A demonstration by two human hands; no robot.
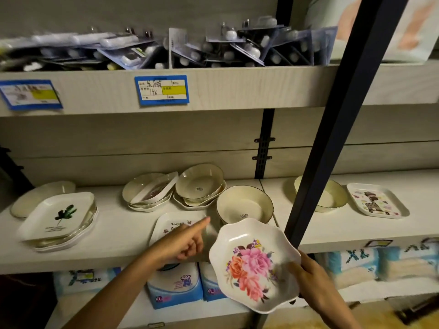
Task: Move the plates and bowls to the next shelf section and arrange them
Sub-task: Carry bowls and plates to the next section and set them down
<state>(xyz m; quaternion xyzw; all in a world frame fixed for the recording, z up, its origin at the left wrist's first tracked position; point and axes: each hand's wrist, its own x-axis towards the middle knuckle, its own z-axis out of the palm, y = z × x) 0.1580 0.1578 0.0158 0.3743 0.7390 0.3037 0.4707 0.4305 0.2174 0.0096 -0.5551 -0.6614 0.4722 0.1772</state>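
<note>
Floral bowl [254,264] tilted facing camera, right hand [313,279] pinching rim; left hand [187,243] curled, forefinger pointing.

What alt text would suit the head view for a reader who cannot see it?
A person's right hand holds a scalloped flowered dish before a shelf, while the left hand points toward cream bowls and square plates on it. Right of a dark post sit another bowl and a patterned tray.

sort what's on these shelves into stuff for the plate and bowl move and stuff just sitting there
For the job: floral bowl in the right hand, cream bowls, leaf plates, lettered tray.
Just there: blister packs, price labels, XL packs.
</note>
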